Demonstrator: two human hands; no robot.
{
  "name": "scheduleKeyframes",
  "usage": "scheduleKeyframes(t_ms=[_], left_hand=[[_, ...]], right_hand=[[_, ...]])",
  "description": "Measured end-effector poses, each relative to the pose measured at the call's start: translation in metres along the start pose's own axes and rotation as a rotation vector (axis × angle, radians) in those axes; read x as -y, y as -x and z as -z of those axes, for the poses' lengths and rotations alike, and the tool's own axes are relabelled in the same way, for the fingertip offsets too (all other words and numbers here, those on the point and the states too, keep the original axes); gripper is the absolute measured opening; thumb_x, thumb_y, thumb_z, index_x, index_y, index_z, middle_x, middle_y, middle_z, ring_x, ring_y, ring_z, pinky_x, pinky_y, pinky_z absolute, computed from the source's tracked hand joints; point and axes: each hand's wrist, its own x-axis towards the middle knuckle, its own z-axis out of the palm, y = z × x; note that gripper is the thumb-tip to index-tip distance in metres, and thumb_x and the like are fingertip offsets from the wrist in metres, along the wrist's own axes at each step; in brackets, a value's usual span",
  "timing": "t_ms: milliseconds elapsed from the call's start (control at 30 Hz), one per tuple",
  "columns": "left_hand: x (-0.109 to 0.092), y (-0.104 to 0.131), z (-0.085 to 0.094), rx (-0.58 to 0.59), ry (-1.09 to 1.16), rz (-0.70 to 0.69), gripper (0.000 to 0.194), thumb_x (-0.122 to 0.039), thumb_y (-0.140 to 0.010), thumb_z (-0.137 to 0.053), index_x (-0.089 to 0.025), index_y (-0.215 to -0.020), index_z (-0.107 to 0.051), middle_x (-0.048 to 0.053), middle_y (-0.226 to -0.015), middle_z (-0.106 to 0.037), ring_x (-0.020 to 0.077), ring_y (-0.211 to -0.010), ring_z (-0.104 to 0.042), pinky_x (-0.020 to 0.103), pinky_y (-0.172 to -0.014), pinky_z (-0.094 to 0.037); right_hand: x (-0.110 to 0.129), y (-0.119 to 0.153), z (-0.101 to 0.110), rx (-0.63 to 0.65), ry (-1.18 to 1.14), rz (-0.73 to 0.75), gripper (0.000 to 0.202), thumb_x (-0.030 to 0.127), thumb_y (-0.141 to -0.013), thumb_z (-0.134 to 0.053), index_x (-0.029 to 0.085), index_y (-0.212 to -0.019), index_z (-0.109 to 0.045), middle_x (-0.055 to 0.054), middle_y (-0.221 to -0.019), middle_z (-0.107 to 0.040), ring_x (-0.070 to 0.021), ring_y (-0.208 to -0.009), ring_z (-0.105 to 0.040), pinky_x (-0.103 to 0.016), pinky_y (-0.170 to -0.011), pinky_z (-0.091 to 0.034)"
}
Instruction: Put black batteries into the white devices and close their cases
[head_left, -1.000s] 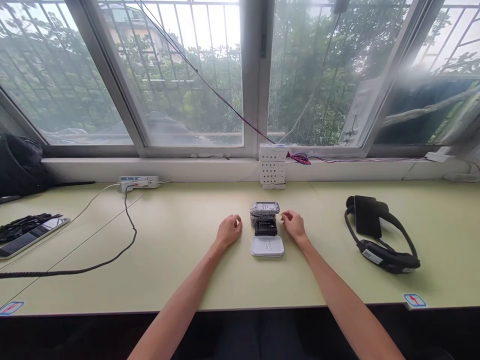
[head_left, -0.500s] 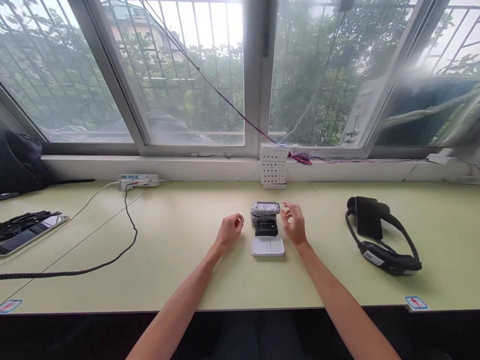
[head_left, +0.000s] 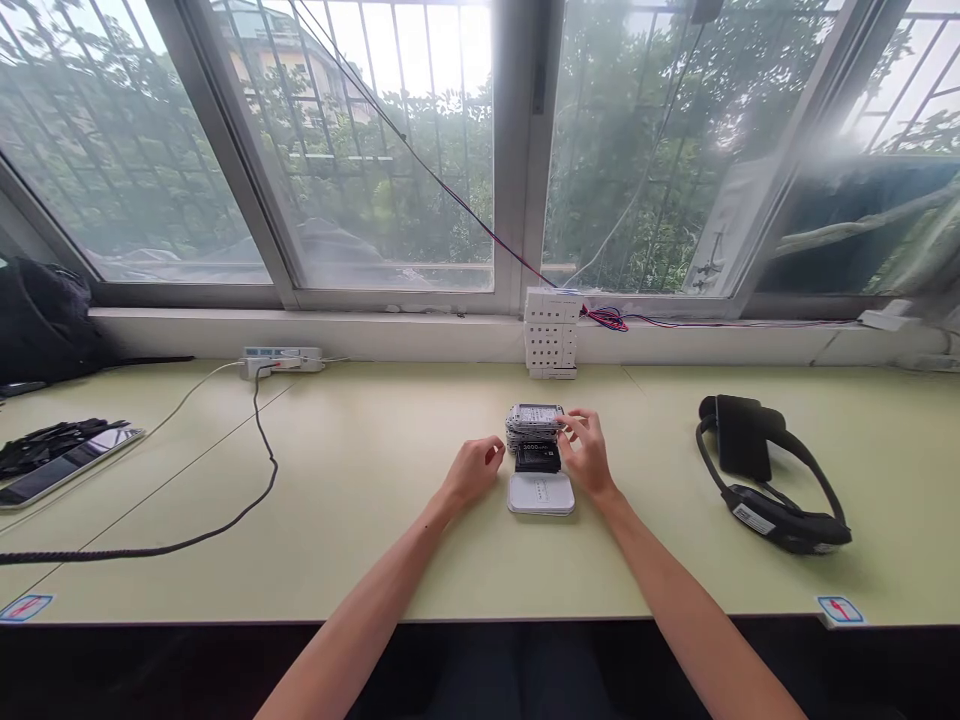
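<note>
A stack of small white-framed devices (head_left: pixel 534 416) stands on the pale green table. In front of it lies a pile of black batteries (head_left: pixel 538 457), and nearer still are white covers (head_left: pixel 541 494). My right hand (head_left: pixel 587 452) is at the stack's right side, its thumb and fingers apart, fingertips at the edge of the top device; nothing is gripped. My left hand (head_left: pixel 474 468) rests just left of the batteries and stack, fingers curled together; whether anything is between them is too small to tell.
A white perforated block stack (head_left: pixel 551 335) stands behind, against the sill. A black headset (head_left: pixel 787 517) lies right. At left are a power strip (head_left: pixel 283 360), a dark cable (head_left: pixel 268 450) and a tablet (head_left: pixel 67 467).
My left hand has moved right, closer to the stack. The fingers of my right hand have come in to the top device's right edge. The view has shifted slightly.
</note>
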Motion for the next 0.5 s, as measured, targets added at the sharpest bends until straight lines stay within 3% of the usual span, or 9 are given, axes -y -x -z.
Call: scheduleKeyframes(t_ms=[233,500], left_hand=[[0.0016,-0.0001,-0.0020,0.009,-0.009,0.000,0.027,-0.025,-0.089,-0.044,-0.018,-0.076,-0.067,-0.001,-0.058,-0.058,0.0111,-0.053,-0.046,0.023,-0.057,-0.037],[0.0042,-0.0006,-0.0036,-0.012,0.041,0.002,0.026,-0.027,-0.089,-0.046,-0.017,-0.074,-0.065,0.000,-0.058,-0.058,0.0104,-0.052,-0.044,0.023,-0.056,-0.035]], right_hand=[[-0.0022,-0.0008,-0.0017,-0.025,0.003,0.023,0.021,0.026,-0.092,-0.049,0.021,-0.103,-0.066,-0.010,-0.108,-0.049,-0.0175,-0.081,-0.057,-0.036,-0.071,-0.058],[-0.0054,-0.0014,-0.0016,-0.154,-0.015,0.072,0.018,0.028,-0.094,-0.052,0.021,-0.102,-0.066,-0.008,-0.104,-0.050,-0.0182,-0.084,-0.061,-0.038,-0.076,-0.059]])
